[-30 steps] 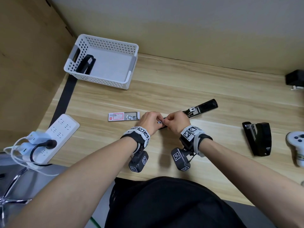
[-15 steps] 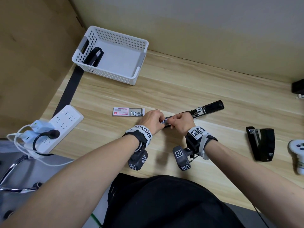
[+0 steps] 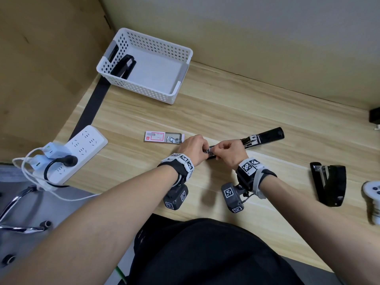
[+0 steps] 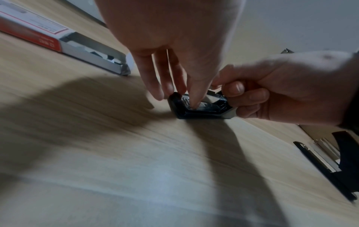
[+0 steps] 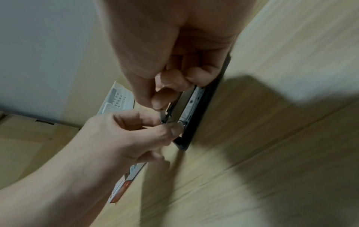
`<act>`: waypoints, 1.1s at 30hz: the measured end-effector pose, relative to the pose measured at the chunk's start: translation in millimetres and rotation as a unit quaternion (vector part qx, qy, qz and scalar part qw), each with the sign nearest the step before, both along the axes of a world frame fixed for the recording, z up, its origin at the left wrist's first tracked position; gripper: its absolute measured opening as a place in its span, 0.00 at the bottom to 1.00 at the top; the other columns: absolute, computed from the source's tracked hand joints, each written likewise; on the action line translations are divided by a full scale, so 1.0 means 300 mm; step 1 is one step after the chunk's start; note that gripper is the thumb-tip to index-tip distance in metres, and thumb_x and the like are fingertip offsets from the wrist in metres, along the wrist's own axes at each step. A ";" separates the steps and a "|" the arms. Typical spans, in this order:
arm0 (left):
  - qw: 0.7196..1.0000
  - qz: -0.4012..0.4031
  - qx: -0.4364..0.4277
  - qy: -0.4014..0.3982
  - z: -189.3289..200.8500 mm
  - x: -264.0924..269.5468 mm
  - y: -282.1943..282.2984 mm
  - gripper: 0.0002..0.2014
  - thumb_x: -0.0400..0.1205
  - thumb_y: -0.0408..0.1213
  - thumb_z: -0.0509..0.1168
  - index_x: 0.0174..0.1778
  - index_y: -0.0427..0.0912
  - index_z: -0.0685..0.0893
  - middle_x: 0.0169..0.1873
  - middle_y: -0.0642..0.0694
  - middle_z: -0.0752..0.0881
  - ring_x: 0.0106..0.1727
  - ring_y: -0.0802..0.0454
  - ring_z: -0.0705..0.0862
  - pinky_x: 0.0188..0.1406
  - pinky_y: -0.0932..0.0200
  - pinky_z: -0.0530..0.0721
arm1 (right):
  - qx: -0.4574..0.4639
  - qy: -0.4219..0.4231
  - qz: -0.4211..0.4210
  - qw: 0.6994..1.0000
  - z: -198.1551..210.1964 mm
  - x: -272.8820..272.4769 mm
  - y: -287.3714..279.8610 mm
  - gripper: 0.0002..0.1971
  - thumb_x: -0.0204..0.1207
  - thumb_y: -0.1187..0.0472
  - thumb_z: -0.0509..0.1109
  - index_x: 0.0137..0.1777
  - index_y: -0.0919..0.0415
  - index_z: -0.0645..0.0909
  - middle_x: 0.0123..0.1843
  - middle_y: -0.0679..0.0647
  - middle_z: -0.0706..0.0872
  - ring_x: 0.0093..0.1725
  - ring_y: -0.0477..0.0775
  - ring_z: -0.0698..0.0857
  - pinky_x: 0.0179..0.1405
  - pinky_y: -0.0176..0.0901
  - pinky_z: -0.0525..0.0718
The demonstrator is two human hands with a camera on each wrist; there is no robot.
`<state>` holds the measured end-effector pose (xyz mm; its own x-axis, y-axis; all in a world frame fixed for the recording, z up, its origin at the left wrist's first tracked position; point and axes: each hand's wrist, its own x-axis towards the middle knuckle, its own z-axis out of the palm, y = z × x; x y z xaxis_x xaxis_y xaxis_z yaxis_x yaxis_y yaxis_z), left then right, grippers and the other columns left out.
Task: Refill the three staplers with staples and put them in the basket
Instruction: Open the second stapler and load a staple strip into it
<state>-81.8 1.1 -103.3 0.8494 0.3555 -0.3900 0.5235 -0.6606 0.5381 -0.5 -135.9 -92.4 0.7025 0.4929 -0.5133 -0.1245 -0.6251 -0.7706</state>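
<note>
A black stapler [image 3: 265, 137] lies swung open flat on the wooden desk, its metal staple channel [image 5: 191, 106] facing up. My right hand [image 3: 218, 152] grips the near end of it, fingers curled round the base [image 4: 229, 114]. My left hand [image 3: 205, 151] pinches a small silver staple strip [image 5: 179, 123] between thumb and forefinger at the channel's front end. A second black stapler [image 3: 329, 185] lies half open to the right. A third stapler [image 3: 124, 65] lies in the white perforated basket [image 3: 144, 90] at the far left.
An open red-and-white staple box [image 3: 163, 137] lies just left of my hands. A white power strip [image 3: 76, 153] with plugs sits at the desk's left edge. A white controller [image 3: 373, 192] lies at the right edge, and a dark object [image 3: 374, 116] stands by the back wall.
The head view has shifted a little. Both hands stay at the open stapler's near end, the left still working the staples at the channel.
</note>
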 end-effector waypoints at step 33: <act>0.997 -0.069 0.043 -0.015 0.035 -0.044 -0.005 0.08 0.75 0.41 0.74 0.36 0.52 0.80 0.47 0.54 0.79 0.41 0.53 0.81 0.38 0.58 0.76 | -0.288 -0.115 0.115 0.944 0.043 0.120 -0.277 0.10 0.70 0.49 0.71 0.36 0.55 0.82 0.37 0.53 0.88 0.38 0.56 0.86 0.32 0.40 0.80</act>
<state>-95.1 -0.3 -92.9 0.9037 0.2653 -0.3362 0.4086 -0.7691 0.4914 35.4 -219.1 -79.5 0.7362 0.3322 -0.5896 0.1952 -0.9384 -0.2851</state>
